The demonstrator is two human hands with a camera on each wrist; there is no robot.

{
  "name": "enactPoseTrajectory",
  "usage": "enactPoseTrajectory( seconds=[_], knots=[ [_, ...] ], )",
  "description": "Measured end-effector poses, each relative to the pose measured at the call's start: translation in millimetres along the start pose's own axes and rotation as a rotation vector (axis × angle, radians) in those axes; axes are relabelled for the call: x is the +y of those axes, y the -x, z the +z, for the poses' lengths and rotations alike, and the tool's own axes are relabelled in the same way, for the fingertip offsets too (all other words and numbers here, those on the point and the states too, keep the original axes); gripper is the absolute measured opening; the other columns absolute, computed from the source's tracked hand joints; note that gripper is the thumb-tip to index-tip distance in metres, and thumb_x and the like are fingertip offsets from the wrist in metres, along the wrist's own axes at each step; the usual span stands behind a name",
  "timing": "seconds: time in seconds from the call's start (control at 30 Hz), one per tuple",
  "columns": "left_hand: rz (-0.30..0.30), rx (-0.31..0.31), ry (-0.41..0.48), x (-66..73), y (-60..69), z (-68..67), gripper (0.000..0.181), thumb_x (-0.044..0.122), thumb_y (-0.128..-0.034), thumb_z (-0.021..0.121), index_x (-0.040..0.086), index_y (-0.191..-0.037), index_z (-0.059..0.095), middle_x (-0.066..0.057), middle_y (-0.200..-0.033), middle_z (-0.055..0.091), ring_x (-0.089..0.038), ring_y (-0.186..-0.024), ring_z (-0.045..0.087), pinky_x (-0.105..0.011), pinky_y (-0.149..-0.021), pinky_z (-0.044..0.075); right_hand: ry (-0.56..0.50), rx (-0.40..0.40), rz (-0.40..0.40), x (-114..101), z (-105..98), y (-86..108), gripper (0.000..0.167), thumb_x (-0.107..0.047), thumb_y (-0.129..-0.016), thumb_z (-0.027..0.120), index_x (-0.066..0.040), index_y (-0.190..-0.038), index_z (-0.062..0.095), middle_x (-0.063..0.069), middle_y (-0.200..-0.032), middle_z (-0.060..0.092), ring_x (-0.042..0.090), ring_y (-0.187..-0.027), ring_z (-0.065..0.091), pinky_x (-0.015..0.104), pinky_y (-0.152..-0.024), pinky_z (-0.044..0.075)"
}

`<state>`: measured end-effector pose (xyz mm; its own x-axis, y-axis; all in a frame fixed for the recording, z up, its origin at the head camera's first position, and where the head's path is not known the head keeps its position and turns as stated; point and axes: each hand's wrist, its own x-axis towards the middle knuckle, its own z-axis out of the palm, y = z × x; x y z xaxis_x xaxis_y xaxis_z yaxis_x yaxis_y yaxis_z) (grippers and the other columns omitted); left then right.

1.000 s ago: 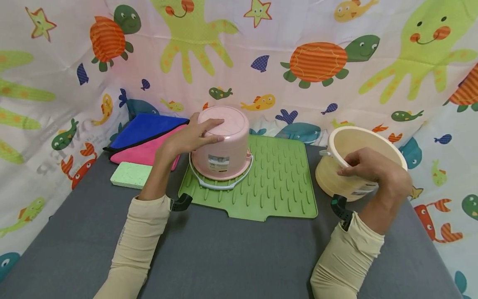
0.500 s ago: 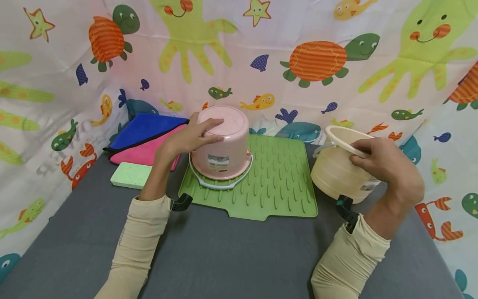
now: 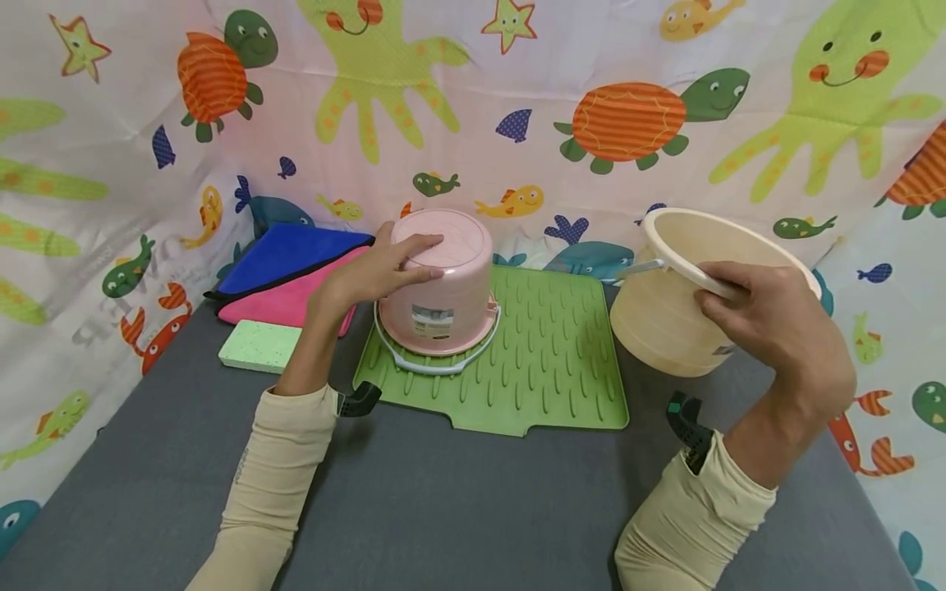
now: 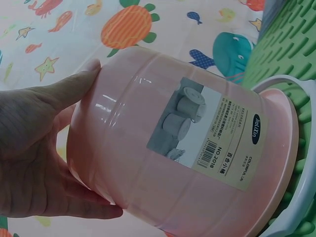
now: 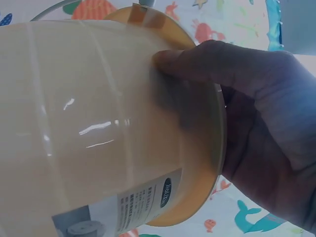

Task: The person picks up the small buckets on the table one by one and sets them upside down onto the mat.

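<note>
An upside-down pink bucket (image 3: pixel 439 287) stands on the left part of a green ridged mat (image 3: pixel 557 353). My left hand (image 3: pixel 369 271) lies over its upturned base, fingers and thumb spread round the edge; the left wrist view shows this hand (image 4: pixel 54 143) against the bucket's (image 4: pixel 133 123) base end. My right hand (image 3: pixel 776 328) pinches the rim of a cream bucket (image 3: pixel 658 316), which hangs tilted, mouth up, right of the mat. In the right wrist view the thumb of this hand (image 5: pixel 247 103) presses the outside of the cream bucket (image 5: pixel 84 113); the other fingers are inside the rim.
Left of the pink bucket lie a folded blue cloth (image 3: pixel 288 254), a pink cloth (image 3: pixel 269 304) under it and a pale green sponge (image 3: pixel 259 345). A patterned curtain (image 3: pixel 473 98) rises behind the dark grey table (image 3: pixel 473 509).
The cream bucket has tilted and risen off the table with my right hand, which moved up and to the right. My left hand and the pink bucket have stayed still.
</note>
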<state>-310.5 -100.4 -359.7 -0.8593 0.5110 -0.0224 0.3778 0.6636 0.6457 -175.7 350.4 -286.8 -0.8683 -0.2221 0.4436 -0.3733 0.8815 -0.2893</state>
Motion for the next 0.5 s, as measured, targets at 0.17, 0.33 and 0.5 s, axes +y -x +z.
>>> enactPoseTrajectory(
  seconds=[0.17,0.33,0.5],
  knots=[
    [0.0,0.006,0.004,-0.5,1.0,1.2,0.07,0.051,-0.1035,0.06,0.029,-0.164,0.035,-0.025,-0.171,0.002,-0.04,-0.154,0.022,-0.065,-0.117,0.038,0.001,0.074,-0.063,-9,0,3.1,0.03,0.009,-0.083,0.079,0.005,-0.113,0.077,0.025,-0.096,0.077,-0.01,-0.08,0.041,0.004,-0.066,0.034],
    [-0.006,0.022,-0.007,1.7,1.5,1.3,0.07,0.052,-0.1022,0.062,0.03,-0.164,0.036,-0.025,-0.17,0.006,-0.044,-0.145,0.037,-0.064,-0.116,0.039,-0.003,0.139,-0.126,-18,-1,4.2,0.038,0.012,-0.079,0.081,0.004,-0.116,0.077,0.025,-0.1,0.077,-0.014,-0.086,0.041,0.002,-0.075,0.033],
    [-0.02,0.026,-0.018,4.1,3.3,-0.8,0.071,0.055,-0.1011,0.062,0.033,-0.163,0.037,-0.028,-0.173,-0.013,-0.052,-0.156,0.026,-0.067,-0.123,0.031,-0.033,0.181,-0.213,-30,0,1.2,0.045,0.018,-0.075,0.082,0.004,-0.118,0.076,0.022,-0.104,0.078,-0.018,-0.092,0.044,-0.001,-0.082,0.034]
  ],
)
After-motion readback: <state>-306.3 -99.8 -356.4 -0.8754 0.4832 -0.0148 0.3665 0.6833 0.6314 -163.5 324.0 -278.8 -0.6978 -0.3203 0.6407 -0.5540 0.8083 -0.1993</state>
